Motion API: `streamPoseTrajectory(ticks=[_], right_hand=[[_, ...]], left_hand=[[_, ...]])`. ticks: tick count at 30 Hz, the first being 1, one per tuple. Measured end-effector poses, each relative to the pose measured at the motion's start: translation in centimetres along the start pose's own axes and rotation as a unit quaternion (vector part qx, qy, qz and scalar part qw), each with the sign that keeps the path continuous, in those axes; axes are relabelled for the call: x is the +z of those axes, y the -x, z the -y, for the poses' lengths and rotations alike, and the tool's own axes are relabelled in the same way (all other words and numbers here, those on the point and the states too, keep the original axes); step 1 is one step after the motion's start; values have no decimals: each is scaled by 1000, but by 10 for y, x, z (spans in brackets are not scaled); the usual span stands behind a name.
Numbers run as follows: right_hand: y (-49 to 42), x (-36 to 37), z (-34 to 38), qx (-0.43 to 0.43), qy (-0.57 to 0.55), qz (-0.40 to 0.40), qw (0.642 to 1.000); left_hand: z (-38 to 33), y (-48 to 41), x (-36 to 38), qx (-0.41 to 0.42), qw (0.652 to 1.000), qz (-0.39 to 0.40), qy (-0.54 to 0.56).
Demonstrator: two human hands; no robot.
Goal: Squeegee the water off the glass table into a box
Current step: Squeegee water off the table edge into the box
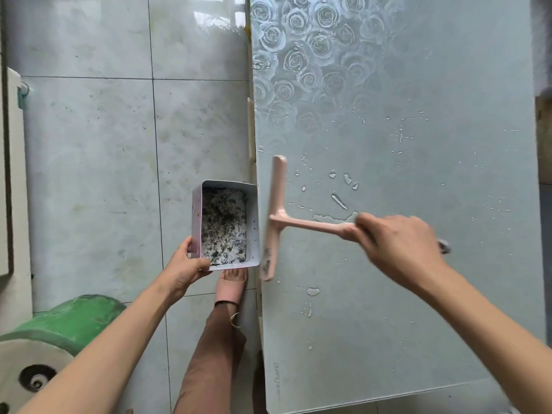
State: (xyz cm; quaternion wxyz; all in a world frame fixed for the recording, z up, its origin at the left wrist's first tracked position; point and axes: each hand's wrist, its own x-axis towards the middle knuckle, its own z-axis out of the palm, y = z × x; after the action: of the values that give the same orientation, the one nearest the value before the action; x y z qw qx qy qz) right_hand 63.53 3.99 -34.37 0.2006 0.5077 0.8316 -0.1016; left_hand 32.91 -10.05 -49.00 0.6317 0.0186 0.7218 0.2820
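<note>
Underfoot, large glossy pale-grey floor tiles, parted by thin dark grout lines and dulled with yellowish smudges and small dark specks. Near the far edge, a bright window reflection in the tile gloss, crossed by bars. Along the left edge, a white panel with a small teal fitting near its upper corner. In the near-left corner, a green rounded thing with a pale round face and a dark hole in it. On the right, a frosted glass surface, etched with roses at its far-left corner. Soft, even daylight throughout.
</note>
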Motion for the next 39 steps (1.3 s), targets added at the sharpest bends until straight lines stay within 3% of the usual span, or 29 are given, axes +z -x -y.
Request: streamPoseTrajectory(ticks=[5,12,16,22,27,30,39], right_hand=[[61,3,-108,156,-46,108,981],[88,53,-168,216,-104,167,956],[56,73,-140,169,-136,153,964],[5,67,-88,63,-121,51,989],[27,46,-149,157,-124,77,977],[23,40,-155,159,-93,95,978],[-73,31,-29,11,-95,34,995]], left_hand=[[-5,1,4,-4,1000,-9,-8],[-15,6,10,-10,1000,-20,-18],[-21,2,9,-12,1000,-15,-21],[-24,-4,10,-7,1000,-18,-4],[-29,-6,13,-14,1000,-19,2],[-36,-8,13,-9,1000,-15,-7],[-44,-18,11,0,1000,-17,-18]])
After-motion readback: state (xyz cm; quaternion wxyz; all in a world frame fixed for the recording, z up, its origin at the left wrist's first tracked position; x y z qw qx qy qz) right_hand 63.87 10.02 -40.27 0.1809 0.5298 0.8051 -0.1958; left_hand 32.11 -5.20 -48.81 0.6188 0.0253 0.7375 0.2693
